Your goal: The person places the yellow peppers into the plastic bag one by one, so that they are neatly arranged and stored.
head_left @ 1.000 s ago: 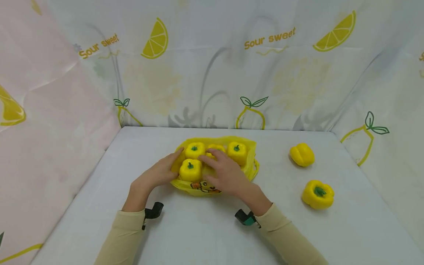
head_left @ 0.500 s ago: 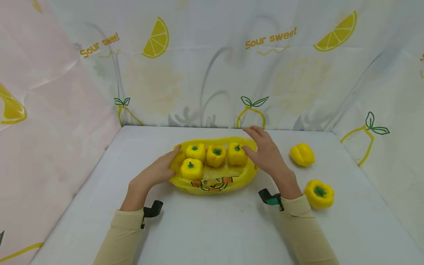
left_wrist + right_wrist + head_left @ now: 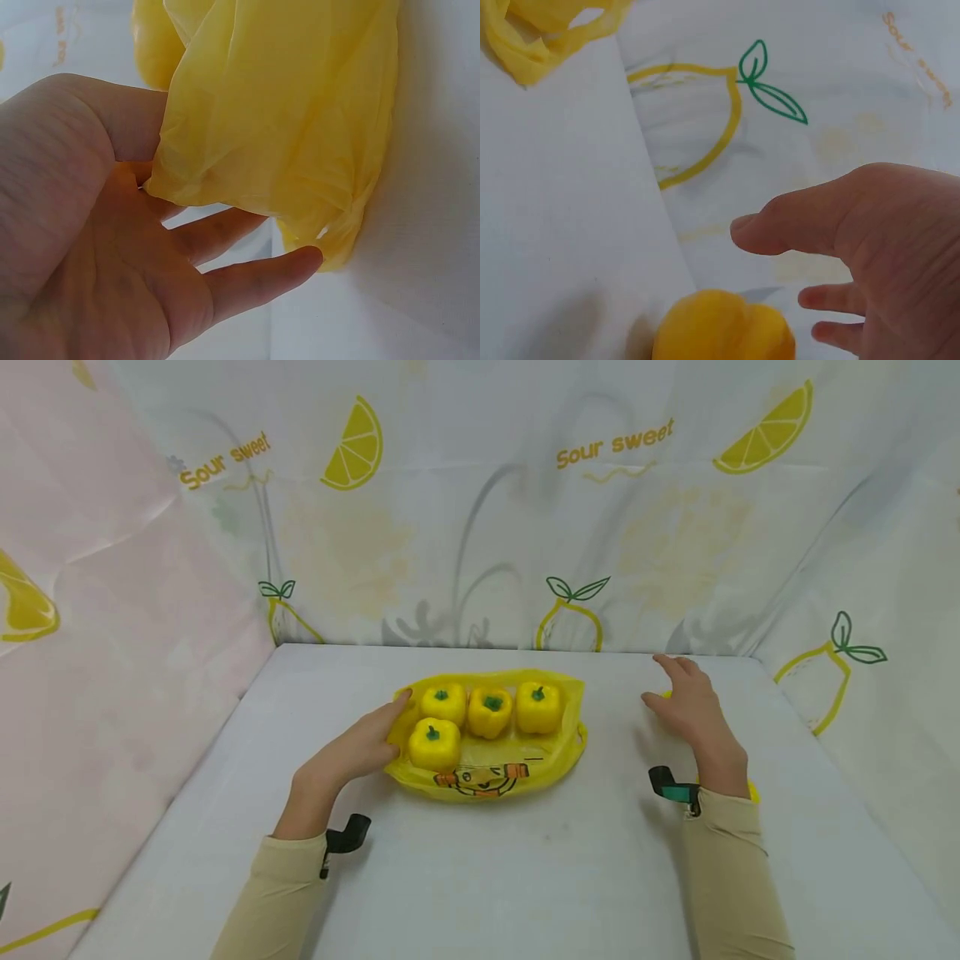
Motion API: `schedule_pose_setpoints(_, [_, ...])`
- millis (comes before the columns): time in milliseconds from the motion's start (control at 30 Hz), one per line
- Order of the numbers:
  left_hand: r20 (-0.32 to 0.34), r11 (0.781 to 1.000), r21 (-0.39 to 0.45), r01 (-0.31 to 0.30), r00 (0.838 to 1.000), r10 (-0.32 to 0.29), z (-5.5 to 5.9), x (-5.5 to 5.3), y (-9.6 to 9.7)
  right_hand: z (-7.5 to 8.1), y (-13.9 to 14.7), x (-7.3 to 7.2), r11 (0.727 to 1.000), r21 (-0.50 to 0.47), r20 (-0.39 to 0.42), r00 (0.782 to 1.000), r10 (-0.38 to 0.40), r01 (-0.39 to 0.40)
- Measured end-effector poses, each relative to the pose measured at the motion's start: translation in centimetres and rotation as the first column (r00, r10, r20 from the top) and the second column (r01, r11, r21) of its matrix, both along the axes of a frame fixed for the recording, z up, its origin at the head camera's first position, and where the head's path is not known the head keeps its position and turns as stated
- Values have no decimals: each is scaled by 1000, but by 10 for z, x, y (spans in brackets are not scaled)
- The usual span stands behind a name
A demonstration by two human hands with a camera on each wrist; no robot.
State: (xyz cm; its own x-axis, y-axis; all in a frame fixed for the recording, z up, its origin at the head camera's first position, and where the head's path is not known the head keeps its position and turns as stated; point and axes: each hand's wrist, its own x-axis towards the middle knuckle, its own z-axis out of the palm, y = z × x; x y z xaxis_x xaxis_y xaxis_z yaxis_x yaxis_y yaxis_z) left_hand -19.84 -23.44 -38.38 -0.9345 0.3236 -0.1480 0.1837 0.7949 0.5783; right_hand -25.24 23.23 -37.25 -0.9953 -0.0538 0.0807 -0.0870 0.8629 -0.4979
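A yellow plastic bag (image 3: 551,768) lies with its mouth open on the table, a cartoon face printed on its front. Inside sit several yellow bell peppers: one at the back left (image 3: 442,702), one at the front left, one in the middle (image 3: 490,718) and one on the right (image 3: 537,714). My left hand (image 3: 348,752) holds the bag's left edge, its thumb partly hidden by the plastic in the left wrist view. My right hand (image 3: 693,706), holding nothing, hovers with spread fingers over a loose bell pepper (image 3: 712,326), mostly hidden in the head view.
Another loose bell pepper (image 3: 753,792) is mostly covered by my right wrist. White table (image 3: 480,877) surface extends in front of the bag. A lemon-print cloth (image 3: 465,552) rises behind the table and at both sides.
My right hand has come away from the peppers in the bag and moved right to the far loose pepper. The left hand stays at the bag's left edge.
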Motion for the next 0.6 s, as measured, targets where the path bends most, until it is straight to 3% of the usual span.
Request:
schedule_pose_setpoints(133, [10,1000,-5,0,1000,0,0,0,1,-4,17,0,996,64,108,992,-71,64])
schedule_pose_setpoints(300, [21,1000,-14,-4,1000,4,0,-1,1,-7,30,1,997,73,231,972,-54,38])
schedule_pose_setpoints(600, [23,1000,-11,-8,1000,8,-5,-3,1,-9,33,4,998,58,268,963,-11,-5])
